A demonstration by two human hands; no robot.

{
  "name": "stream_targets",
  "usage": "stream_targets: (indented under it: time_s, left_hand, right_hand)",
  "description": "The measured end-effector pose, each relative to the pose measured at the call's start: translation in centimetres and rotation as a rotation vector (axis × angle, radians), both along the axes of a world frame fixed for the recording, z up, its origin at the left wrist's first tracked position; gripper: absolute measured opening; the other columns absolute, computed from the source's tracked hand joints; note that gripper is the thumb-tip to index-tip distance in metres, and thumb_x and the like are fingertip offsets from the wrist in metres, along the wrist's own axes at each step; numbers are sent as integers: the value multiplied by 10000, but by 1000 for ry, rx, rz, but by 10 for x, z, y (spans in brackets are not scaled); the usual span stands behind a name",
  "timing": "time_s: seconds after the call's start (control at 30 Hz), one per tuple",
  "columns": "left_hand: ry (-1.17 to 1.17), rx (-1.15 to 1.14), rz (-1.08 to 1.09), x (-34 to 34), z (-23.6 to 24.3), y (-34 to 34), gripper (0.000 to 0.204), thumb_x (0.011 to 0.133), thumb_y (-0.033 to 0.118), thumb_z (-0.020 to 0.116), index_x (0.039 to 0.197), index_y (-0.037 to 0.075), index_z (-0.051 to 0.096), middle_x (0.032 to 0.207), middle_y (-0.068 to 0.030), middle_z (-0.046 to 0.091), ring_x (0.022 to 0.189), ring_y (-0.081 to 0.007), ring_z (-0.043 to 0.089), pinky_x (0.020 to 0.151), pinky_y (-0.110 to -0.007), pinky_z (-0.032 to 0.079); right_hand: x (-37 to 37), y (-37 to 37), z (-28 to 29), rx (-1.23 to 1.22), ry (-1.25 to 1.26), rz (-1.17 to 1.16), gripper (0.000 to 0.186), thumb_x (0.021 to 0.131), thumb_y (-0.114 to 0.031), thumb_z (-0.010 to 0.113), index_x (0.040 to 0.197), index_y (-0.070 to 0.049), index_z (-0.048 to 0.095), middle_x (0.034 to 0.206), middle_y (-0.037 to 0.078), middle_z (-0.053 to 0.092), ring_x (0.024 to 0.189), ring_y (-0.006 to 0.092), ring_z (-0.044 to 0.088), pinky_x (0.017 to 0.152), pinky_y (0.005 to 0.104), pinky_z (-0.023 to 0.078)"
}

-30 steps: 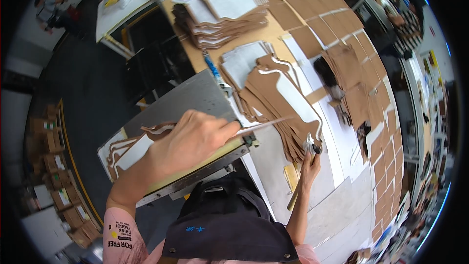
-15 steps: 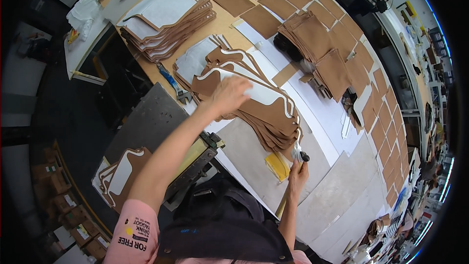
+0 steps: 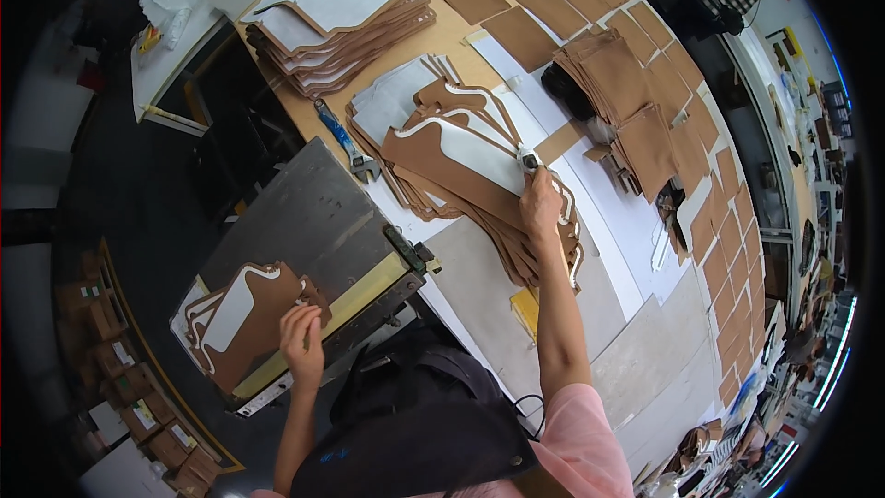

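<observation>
The brown cut-out panel with a white inlay (image 3: 241,318) now lies on the grey metal press plate (image 3: 304,221), where a second ago the left hand (image 3: 301,341) was laying it. The left hand has since reached to the fanned stack and returned; its fingers now curl on the panel's near edge. The right hand (image 3: 539,203), previously low, now extends to the fanned stack of matching brown panels (image 3: 461,161), closed around a small white tool (image 3: 528,160) pressed to the top piece.

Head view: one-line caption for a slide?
Left hand rests on brown cut pieces atop a grey metal stand; right hand presses a small tool onto the table's stacked pieces.
</observation>
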State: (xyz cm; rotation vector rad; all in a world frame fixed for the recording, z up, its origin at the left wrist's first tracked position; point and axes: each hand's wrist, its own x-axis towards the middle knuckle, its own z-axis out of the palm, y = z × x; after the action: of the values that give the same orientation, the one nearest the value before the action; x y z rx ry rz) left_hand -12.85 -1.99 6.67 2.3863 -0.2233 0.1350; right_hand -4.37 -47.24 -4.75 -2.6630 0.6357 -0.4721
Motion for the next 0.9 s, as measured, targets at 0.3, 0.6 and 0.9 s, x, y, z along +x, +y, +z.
stream_targets:
  time_s: [0.3,0.6,0.9]
  left_hand:
    - [-68,201,314,-23,-18,113,157,941,41,584,1065,-19,660,1157,-139,621,1137,-312,558,970,-429,438]
    - [-50,361,237,36,-61,206,542,796,181,757,1287,46,571,1304,-171,542,1203,-378,499,1029,-474,377]
    - [33,246,189,62,-28,202,419,768,204,775,1148,66,663,1069,-101,571,1077,-293,527,972,-416,400]
  right_hand:
    - [-101,55,14,364,-225,-134,206,968,-138,574,1092,26,558,774,164,598,671,229,579,636,346,462]
    - [-131,118,45,433,-151,-11,183,968,-134,591,968,45,550,749,92,554,681,140,461,603,301,407]
    - [-67,232,108,491,-133,472,174,949,-72,610,843,13,501,611,101,463,555,132,382,485,340,335]
